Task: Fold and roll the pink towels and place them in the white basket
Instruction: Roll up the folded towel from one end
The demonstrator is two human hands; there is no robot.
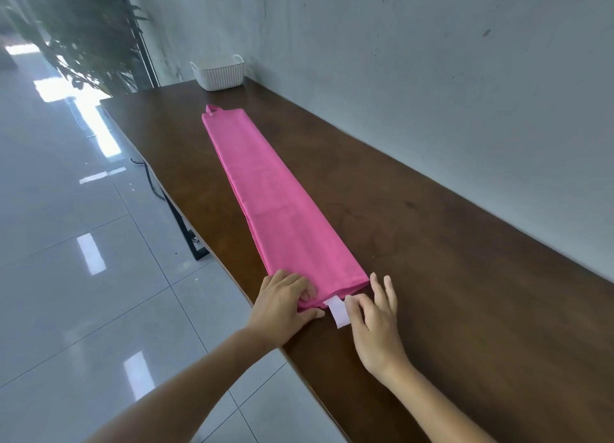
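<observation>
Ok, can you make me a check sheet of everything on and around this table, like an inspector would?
Surface: dark wooden table, long and bare-topped around the work.
Job's things: pink towel folded into a long strip on the table; white label sticks out of its near end; white basket at the far end, inside hidden.
Clutter: nothing seen.
Hands: left hand grips the towel's near corner; right hand touches the label, grip unclear.
Cables: a dark cable seems to hang under the table's left edge.
Surroundings: grey wall, shiny tiled floor, leafy plant.
</observation>
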